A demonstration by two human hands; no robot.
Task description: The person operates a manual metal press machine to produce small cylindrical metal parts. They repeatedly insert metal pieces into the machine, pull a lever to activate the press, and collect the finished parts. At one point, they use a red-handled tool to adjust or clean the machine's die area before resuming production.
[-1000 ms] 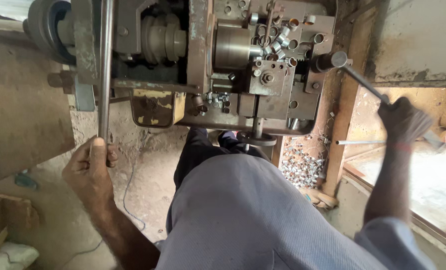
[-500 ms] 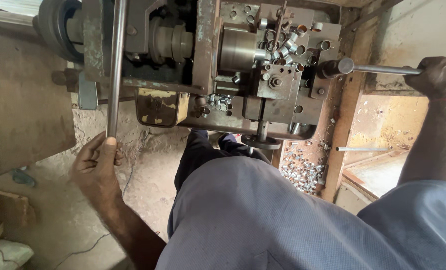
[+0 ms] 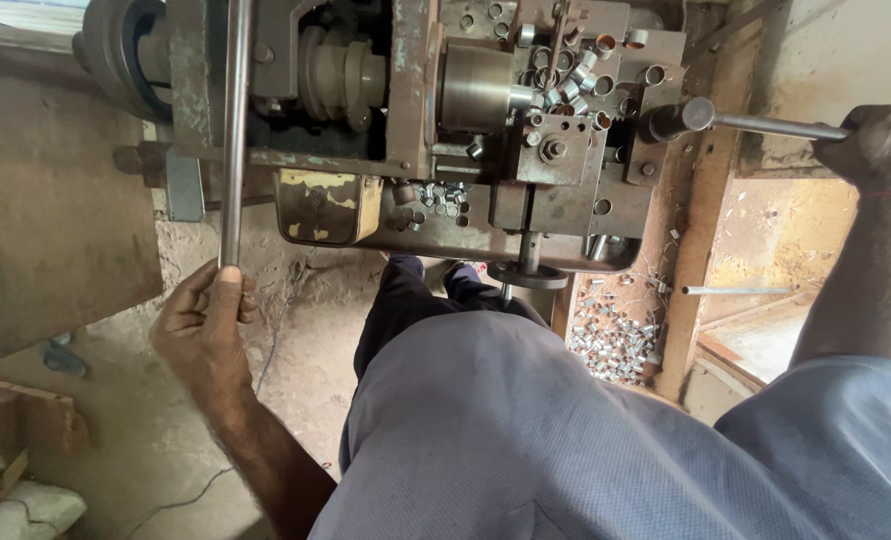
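Note:
I stand over a worn metal lathe (image 3: 486, 130) seen from above. My left hand (image 3: 206, 325) grips the lower end of a long steel bar (image 3: 234, 130) that runs upward past the machine's left side. At the far right my right hand (image 3: 881, 145) is closed around the end of a thin lever handle (image 3: 766, 125), which lies almost level and joins the tool block (image 3: 566, 150). Small metal rings sit on top of that block.
A pile of small shiny cut rings (image 3: 611, 330) lies on the ground beside a wooden post (image 3: 696, 250). A loose thin rod (image 3: 736, 291) rests at the right. A rusty sheet panel (image 3: 46, 230) stands at the left, with rubble (image 3: 16, 490) below.
My right hand has swung the lever handle up from a downward slant to nearly level. My left hand stays on the bar's end.

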